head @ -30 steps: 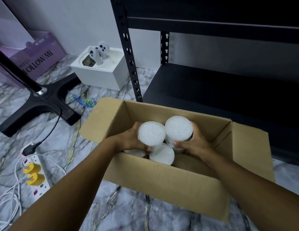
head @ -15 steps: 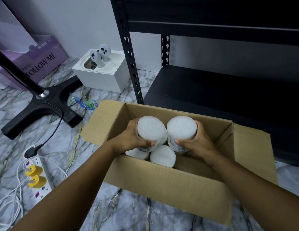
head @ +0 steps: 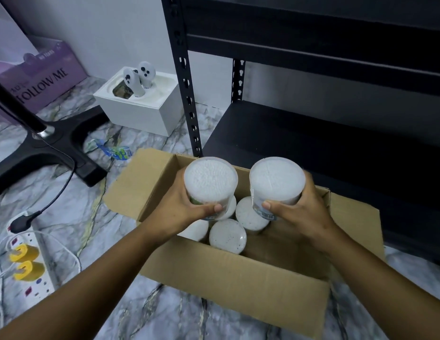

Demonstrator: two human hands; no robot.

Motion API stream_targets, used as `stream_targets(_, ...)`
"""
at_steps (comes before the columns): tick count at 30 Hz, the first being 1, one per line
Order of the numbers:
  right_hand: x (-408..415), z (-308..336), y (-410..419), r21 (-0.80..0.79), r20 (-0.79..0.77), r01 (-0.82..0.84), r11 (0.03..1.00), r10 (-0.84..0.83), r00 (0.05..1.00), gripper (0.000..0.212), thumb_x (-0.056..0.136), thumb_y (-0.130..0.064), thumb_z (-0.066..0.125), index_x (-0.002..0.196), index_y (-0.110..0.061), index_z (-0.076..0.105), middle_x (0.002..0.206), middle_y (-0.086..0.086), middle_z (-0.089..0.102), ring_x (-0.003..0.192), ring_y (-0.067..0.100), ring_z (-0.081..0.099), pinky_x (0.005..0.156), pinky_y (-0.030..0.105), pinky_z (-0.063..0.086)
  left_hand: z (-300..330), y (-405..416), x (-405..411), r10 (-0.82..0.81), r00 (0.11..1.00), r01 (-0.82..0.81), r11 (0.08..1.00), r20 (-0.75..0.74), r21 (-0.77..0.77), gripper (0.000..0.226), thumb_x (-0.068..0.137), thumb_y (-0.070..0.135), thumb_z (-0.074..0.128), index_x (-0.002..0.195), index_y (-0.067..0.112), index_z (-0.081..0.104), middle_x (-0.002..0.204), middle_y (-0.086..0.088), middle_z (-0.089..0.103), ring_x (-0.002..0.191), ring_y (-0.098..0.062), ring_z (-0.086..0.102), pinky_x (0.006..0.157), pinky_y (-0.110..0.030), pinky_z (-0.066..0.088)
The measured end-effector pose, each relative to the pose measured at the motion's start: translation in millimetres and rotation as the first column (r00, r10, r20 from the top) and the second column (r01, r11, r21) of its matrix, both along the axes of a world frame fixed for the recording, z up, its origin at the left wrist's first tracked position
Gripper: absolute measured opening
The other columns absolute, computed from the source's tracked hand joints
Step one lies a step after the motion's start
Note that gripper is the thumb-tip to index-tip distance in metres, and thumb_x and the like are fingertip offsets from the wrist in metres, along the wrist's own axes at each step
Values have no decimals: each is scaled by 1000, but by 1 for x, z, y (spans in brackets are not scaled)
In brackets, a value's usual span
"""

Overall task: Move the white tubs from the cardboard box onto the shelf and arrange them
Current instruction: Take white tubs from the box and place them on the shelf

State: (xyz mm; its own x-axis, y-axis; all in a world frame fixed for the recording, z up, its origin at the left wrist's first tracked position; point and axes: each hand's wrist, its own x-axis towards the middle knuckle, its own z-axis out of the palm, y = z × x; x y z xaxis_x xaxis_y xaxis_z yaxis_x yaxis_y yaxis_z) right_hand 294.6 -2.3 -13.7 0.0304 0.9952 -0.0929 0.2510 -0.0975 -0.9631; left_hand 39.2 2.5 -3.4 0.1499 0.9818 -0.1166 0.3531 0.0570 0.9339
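Note:
An open cardboard box (head: 228, 285) sits on the marble floor in front of a black metal shelf (head: 324, 143). My left hand (head: 179, 207) grips a white tub (head: 210, 182) and holds it above the box's left half. My right hand (head: 305, 212) grips a second white tub (head: 276, 182) above the right half. Both tubs are upright and lifted above the box rim, a short gap between them. Several more white tubs (head: 227, 235) stand inside the box below them, partly hidden by my hands.
A black stand base (head: 54, 148) with a cable lies to the left. A power strip (head: 30, 261) with yellow plugs is at the lower left. A white box (head: 140, 104) holding two controllers and a purple box (head: 39, 79) stand by the wall.
Both hands have lifted their tubs up out of the box and spread them slightly apart. More tubs inside the box have come into view.

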Motion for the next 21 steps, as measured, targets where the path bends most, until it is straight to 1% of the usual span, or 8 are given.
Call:
stream_targets(3, -4, 17, -11, -17, 3, 51, 999, -51, 999, 88, 66, -16, 84, 134, -33, 31, 121, -17, 44, 108, 2, 48, 82, 19, 46, 13, -12, 4, 16, 999, -15, 999, 36, -40, 98, 59, 41, 84, 138, 34, 26, 128, 21, 44, 117, 7, 45, 79, -3, 45)
stream_targets(6, -7, 44, -28, -52, -7, 60, 997, -60, 998, 89, 65, -16, 84, 135, -33, 31, 118, -23, 43, 108, -2, 47, 83, 17, 45, 36, -27, 6, 36, 998, -32, 995, 42, -92, 104, 54, 51, 85, 139, 32, 27, 130, 20, 46, 118, 9, 46, 86, -8, 46)
stream_targets(8, -7, 60, -38, -62, -16, 59, 996, -60, 998, 89, 64, -17, 85, 133, -35, 32, 122, -21, 45, 110, -4, 47, 85, 16, 44, 53, -36, 9, 60, 997, -56, 994, 46, -95, 103, 56, 46, 87, 139, 30, 30, 130, 16, 47, 117, 10, 47, 88, -10, 47)
stream_targets(12, -4, 111, -55, -115, -39, 58, 992, -63, 997, 94, 51, -36, 88, 128, -37, 33, 125, -17, 48, 112, -6, 49, 86, 17, 45, 106, -50, 16, 90, 993, -78, 986, 77, -146, 98, 52, 46, 84, 134, 33, 31, 129, 17, 48, 114, 11, 49, 90, -16, 49)
stream_targets(14, -2, 140, -62, -130, -41, 63, 990, -69, 997, 94, 52, -37, 90, 127, -37, 33, 122, -23, 47, 110, -7, 49, 85, 17, 45, 135, -56, 19, 88, 993, -76, 985, 74, -156, 96, 56, 39, 87, 132, 33, 30, 127, 20, 46, 111, 15, 48, 88, -14, 50)
stream_targets(17, 2, 183, -71, -138, -33, 72, 988, -77, 996, 89, 58, -28, 87, 128, -37, 32, 118, -25, 46, 109, -6, 48, 80, 15, 45, 177, -61, 26, 84, 994, -71, 983, 73, -169, 90, 62, 27, 85, 132, 33, 28, 125, 21, 45, 109, 15, 48, 82, -8, 48)
stream_targets(19, 6, 209, -76, -139, -34, 80, 987, -85, 996, 94, 55, -29, 90, 129, -38, 32, 119, -25, 46, 110, -6, 48, 74, 11, 48, 205, -64, 30, 75, 994, -61, 984, 80, -167, 90, 60, 29, 85, 131, 34, 28, 124, 23, 45, 108, 16, 48, 80, -7, 48)
stream_targets(21, 9, 236, -82, -148, -43, 88, 985, -95, 994, 96, 52, -37, 90, 129, -40, 32, 121, -24, 47, 112, -4, 49, 75, 12, 50, 232, -67, 33, 68, 995, -56, 984, 69, -168, 91, 58, 34, 87, 128, 37, 30, 123, 24, 46, 109, 16, 49, 80, -7, 48)
